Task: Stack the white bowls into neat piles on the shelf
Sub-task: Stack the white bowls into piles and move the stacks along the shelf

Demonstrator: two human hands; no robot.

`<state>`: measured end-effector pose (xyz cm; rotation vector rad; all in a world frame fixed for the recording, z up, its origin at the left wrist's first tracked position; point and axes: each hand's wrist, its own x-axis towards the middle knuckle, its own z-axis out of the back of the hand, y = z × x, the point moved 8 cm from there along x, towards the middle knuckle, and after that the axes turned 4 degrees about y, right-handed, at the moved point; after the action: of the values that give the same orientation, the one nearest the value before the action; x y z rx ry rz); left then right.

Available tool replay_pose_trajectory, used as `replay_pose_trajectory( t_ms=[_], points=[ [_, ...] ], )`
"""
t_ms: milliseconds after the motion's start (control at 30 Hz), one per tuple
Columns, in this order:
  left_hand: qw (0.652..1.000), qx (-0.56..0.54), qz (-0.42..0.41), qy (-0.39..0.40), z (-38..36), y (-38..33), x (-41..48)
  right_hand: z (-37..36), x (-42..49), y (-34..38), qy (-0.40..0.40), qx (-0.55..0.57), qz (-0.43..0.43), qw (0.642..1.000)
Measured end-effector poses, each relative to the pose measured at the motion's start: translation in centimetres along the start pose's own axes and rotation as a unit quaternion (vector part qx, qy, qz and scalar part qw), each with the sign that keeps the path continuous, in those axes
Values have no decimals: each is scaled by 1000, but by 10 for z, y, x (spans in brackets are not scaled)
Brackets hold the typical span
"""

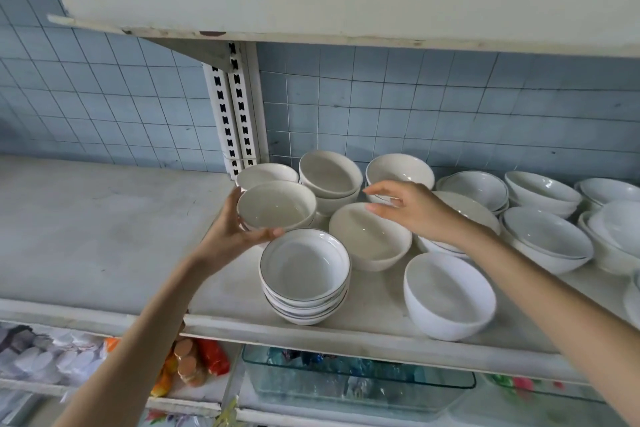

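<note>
white bowls [540, 187] are sitting on the middle shelf [104, 236], spreading from the centre of the frame to the right edge, and the stacking is looking roughly half done.

nearest, at the lower centre by the shelf's front lip, a dark-rimmed pile [304, 267] of about four bowls is already nesting fairly squarely. just right of it a plain deep bowl [450, 295] is standing alone and is still waiting for a pile. behind these, a single cream bowl [370, 236] is also sitting loose.

the left hand [232, 232] is gripping a cream bowl at centre left [277, 204], with the thumb curling along its near side and the fingers round its far left rim. it seems to be going onto another bowl underneath, though i cannot tell whether it is seated yet. the right hand [412, 208] is hovering over the far rim of the single cream bowl, fingers loosely spread and holding nothing.

further back, a short stack [329, 173] is leaning slightly, and two more cream bowls are sitting either side of it against the tiled wall [415, 107]. at the right, low piles [547, 239] are overlapping untidily and are probably needing to be squared up.

no brand, label or writing is showing on any bowl, and nothing readable is appearing on the shelf or wall.
</note>
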<state>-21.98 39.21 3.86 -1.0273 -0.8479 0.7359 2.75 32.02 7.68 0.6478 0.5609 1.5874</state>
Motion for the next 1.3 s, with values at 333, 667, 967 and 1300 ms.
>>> replay_pose_trajectory(
  t_ms=[333, 667, 967, 1300],
  points=[
    [999, 19, -3, 27, 10, 28, 18, -32, 54, 14, 48, -73, 9, 996],
    [1000, 11, -5, -15, 15, 43, 19, -49, 94, -13, 43, -97, -29, 994],
    [999, -29, 20, -18, 9, 55, 13, -28, 98, -13, -41, -72, -24, 996],
    [999, -35, 8, -4, 7, 41, 14, -9, 92, -7, -100, -33, 8, 994]
  ],
)
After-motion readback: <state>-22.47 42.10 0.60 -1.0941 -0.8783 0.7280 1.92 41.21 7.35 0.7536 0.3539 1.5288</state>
